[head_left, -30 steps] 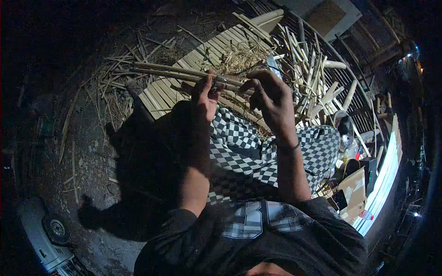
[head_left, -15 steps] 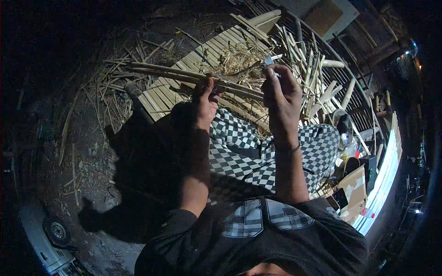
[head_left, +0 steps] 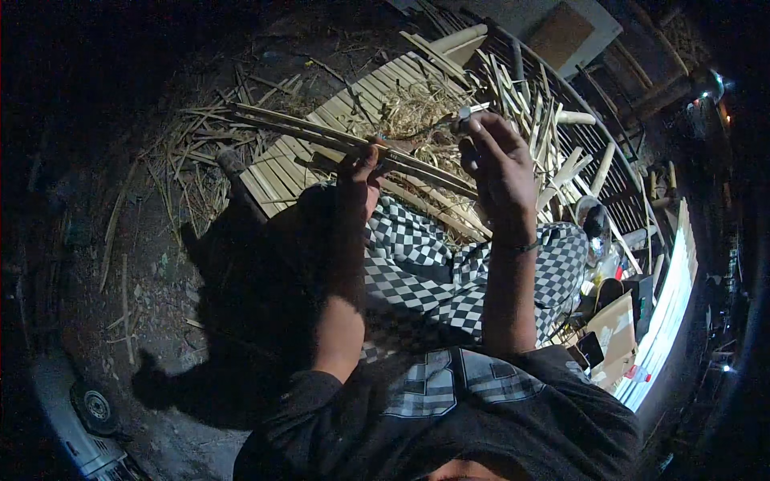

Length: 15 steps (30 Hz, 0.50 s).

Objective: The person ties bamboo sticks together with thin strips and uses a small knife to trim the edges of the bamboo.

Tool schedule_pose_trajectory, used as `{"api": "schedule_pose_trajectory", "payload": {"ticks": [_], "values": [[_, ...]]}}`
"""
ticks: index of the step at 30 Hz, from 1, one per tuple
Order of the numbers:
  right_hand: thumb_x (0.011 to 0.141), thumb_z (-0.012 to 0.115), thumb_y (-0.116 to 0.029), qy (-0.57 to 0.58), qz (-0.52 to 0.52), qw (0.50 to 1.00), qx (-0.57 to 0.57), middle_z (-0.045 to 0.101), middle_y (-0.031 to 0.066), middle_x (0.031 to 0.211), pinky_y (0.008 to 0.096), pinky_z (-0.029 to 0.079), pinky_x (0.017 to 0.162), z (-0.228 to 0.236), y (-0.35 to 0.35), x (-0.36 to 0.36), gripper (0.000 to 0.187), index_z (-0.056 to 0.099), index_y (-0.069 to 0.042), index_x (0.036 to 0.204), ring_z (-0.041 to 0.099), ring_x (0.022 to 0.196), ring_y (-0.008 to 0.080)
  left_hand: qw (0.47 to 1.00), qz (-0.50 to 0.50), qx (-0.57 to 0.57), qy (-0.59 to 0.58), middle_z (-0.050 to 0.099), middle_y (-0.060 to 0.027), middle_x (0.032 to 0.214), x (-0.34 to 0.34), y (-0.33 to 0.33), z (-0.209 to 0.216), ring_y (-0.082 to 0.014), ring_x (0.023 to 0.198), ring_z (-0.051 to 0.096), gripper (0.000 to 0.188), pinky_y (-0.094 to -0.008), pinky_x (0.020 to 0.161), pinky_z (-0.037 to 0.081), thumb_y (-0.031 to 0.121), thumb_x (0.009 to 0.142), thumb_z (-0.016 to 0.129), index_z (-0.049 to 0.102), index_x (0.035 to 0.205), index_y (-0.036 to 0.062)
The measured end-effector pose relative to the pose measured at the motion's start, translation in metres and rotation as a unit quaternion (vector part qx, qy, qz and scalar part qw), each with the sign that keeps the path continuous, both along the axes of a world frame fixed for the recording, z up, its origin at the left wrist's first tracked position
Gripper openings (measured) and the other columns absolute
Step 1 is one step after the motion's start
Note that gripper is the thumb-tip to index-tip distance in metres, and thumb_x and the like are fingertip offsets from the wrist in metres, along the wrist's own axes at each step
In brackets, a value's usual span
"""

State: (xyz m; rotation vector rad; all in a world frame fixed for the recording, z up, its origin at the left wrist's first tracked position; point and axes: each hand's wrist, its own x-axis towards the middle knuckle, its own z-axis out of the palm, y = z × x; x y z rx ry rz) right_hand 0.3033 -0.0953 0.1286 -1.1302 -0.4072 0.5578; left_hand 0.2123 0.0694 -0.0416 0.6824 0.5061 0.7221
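Observation:
My left hand (head_left: pixel 365 172) is closed around a few long, thin bamboo strips (head_left: pixel 293 127). They run slantwise from the upper left to below my right hand, above the checkered cloth over my legs. Higher up and to the right, my right hand (head_left: pixel 501 164) pinches a small, shiny, pale thing (head_left: pixel 464 115) between thumb and fingertips; its kind is too small to make out. Behind both hands, a tangle of curly bamboo shavings (head_left: pixel 413 104) lies on a slatted bamboo platform (head_left: pixel 277 172).
Loose bamboo strips (head_left: pixel 192 160) are heaped at the platform's left end, and more split pieces (head_left: pixel 553 120) lie to the right. A cardboard box (head_left: pixel 613 337) and a dark phone-like slab (head_left: pixel 591 348) are at my right side. At the lower left stands a vehicle's wheel (head_left: pixel 96 406).
My right hand has moved slightly right and down with the shiny thing, which has turned. The bamboo strips in my left hand have shifted a little and their right ends sit lower.

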Motion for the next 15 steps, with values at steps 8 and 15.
{"api": "schedule_pose_trajectory", "payload": {"ticks": [8, 15], "values": [[0.092, 0.06, -0.015, 0.029, 0.016, 0.999, -0.022, 0.051, -0.0047, 0.072, 0.0187, 0.033, 0.048, -0.016, -0.013, 0.007, 0.01, 0.057, -0.007, 0.098, 0.045, 0.057, 0.0031, 0.997, -0.059, 0.044, -0.008, 0.064, -0.0009, 0.096, 0.002, -0.002, 0.0, -0.0121, 0.083, 0.06, 0.03, -0.0278, 0.065, 0.047, 0.029, 0.085, 0.071, 0.067, 0.106, 0.0081], [0.091, 0.062, -0.018, 0.014, -0.015, 0.998, -0.058, 0.049, -0.0063, 0.065, 0.0193, 0.028, 0.042, -0.016, -0.005, 0.004, 0.015, 0.061, -0.006, 0.099, 0.039, 0.049, 0.0018, 0.994, -0.094, 0.039, -0.048, 0.063, -0.0023, 0.093, 0.0, -0.008, 0.006, -0.0075, 0.08, 0.057, 0.022, -0.0213, 0.06, 0.043, 0.019, 0.088, 0.067, 0.065, 0.106, 0.0066]]}}
